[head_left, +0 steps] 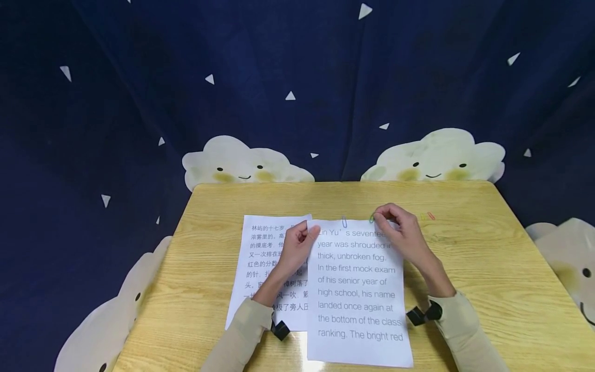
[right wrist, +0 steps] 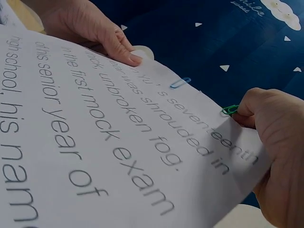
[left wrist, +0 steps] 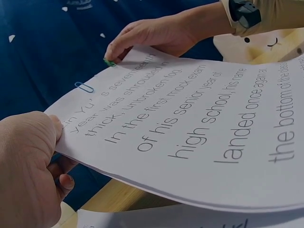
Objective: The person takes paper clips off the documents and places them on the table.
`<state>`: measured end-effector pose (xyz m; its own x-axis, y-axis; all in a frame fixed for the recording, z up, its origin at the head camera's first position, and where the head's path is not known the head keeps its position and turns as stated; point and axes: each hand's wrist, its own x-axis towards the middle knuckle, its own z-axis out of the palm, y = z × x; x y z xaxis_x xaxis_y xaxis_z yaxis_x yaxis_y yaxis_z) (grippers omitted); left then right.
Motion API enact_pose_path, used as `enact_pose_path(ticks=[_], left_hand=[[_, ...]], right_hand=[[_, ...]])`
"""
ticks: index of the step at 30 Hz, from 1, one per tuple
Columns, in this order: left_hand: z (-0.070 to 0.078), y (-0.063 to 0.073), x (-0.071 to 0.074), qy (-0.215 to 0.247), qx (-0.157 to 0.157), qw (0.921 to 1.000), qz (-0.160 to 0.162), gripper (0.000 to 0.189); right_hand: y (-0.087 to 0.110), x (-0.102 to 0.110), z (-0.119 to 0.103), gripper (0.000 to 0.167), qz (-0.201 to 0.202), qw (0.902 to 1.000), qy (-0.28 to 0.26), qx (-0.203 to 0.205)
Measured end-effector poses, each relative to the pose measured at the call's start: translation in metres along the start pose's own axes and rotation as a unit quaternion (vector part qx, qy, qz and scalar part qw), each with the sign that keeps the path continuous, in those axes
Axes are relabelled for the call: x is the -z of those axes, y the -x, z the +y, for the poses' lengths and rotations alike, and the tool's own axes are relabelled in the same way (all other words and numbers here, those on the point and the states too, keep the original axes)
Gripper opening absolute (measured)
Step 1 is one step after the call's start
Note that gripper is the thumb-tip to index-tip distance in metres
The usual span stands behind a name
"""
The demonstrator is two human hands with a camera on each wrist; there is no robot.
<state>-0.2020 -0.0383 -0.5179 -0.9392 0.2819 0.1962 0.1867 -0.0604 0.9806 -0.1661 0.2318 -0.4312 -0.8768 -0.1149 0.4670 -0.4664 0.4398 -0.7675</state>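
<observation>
A white sheet printed with large English text [head_left: 358,346] is raised off the table between both hands. My left hand [head_left: 296,250] pinches its upper left corner, thumb on the printed face. A blue paper clip [left wrist: 84,87] sits on the top edge, apart from either hand. Farther right along that edge, my right hand [head_left: 405,235] pinches a green paper clip [right wrist: 230,109] between thumb and fingers. The green clip is at the paper's edge; the fingers partly hide it, so how far it grips the paper cannot be told.
A second sheet with Chinese text [head_left: 246,263] lies on the wooden table [head_left: 186,289] at left, partly under the raised sheet and left arm. A yellow paper clip [head_left: 423,216] and a pink paper clip [head_left: 431,216] lie beyond the right hand. A dark blue curtain [head_left: 279,51] hangs behind.
</observation>
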Motion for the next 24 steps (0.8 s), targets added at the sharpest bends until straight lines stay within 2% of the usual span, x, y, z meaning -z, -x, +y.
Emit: enact_pose_path(ticks=[6, 16, 24], left_hand=[[0.002, 0.000, 0.000, -0.008, 0.000, 1.0000, 0.004, 0.024], [0.003, 0.001, 0.001, -0.009, -0.003, 0.9999, 0.008, 0.024], [0.002, 0.000, 0.001, -0.010, -0.003, 0.9999, 0.010, 0.025]], right_hand=[[0.001, 0.004, 0.004, 0.005, 0.011, 0.9999, 0.001, -0.003], [0.001, 0.011, 0.002, 0.005, 0.004, 0.9997, 0.014, -0.018], [0.000, 0.016, 0.005, 0.005, 0.002, 0.9997, 0.021, -0.010]])
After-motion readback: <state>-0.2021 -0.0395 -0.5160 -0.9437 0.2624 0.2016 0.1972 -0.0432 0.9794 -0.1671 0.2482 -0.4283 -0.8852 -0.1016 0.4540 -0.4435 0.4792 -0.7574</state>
